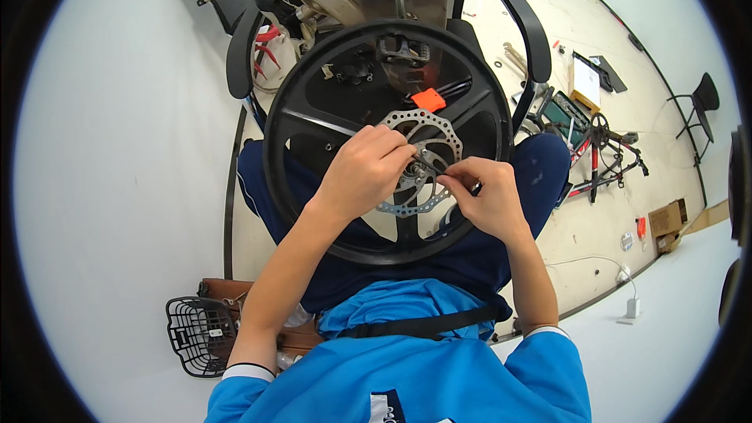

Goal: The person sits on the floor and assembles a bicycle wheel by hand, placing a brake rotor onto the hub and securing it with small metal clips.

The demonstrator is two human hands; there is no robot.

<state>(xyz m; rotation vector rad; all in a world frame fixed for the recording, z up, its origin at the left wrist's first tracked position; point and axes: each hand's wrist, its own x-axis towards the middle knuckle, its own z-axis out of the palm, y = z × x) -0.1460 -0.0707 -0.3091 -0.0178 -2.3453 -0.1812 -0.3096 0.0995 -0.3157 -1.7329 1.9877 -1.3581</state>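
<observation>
A black spoked bicycle wheel [388, 257] lies across my thighs and a black chair seat. At its hub sits a silver disc brake rotor [449, 132], drilled with holes along its rim. My left hand [370, 167] is over the rotor's left side, pinching one end of a thin dark rod [430, 164], possibly a hex key. The other end of the rod is between the thumb and fingers of my right hand [487, 194]. Just below the rod, the threaded axle [418, 170] sticks up. The rod's tips are hidden by my fingers.
An orange holder [428, 100] and small metal parts [355, 73] lie on the seat, seen through the spokes. A bicycle pedal [405, 50] overhangs the wheel. Chair armrests [520, 23] flank it. At right is a red-black bicycle frame [594, 158]; at lower left, a black basket [197, 335].
</observation>
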